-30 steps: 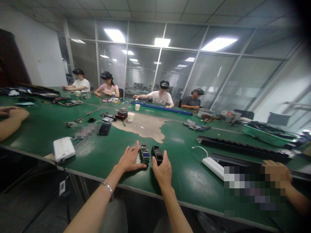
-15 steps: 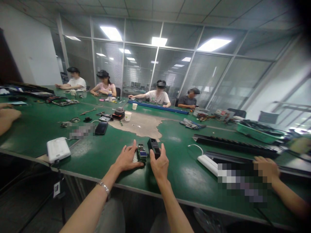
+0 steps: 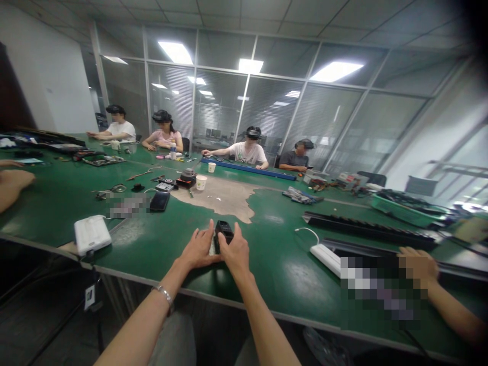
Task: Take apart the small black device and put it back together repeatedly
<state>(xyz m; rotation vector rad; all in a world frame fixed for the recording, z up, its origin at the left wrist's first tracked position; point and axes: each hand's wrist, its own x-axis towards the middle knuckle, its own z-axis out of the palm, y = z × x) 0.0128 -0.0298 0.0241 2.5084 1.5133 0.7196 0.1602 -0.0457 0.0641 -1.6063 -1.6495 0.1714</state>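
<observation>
Near the front edge of the green table, my right hand (image 3: 237, 253) is closed around a black plastic housing (image 3: 224, 230), a hollow box shape standing upright. My left hand (image 3: 199, 249) lies low on the tabletop just left of it, thumb and fingers around the small circuit board. The housing and my right hand now cover that board, so whether it sits inside the housing or behind it cannot be made out. A sliver of something pale shows between my left thumb and forefinger. My two hands are close together, nearly touching at the thumbs.
Left of my hands lie a white power bank (image 3: 91, 235) and a black phone (image 3: 159, 201). Paper cups (image 3: 201, 182) stand farther back. To the right are a white power strip (image 3: 326, 258), long black rails (image 3: 366, 227) and another person's hand (image 3: 419, 264). Several people sit opposite.
My right hand has moved left with the black housing, bringing it over the circuit board, which is now hidden. My left hand has stayed in place.
</observation>
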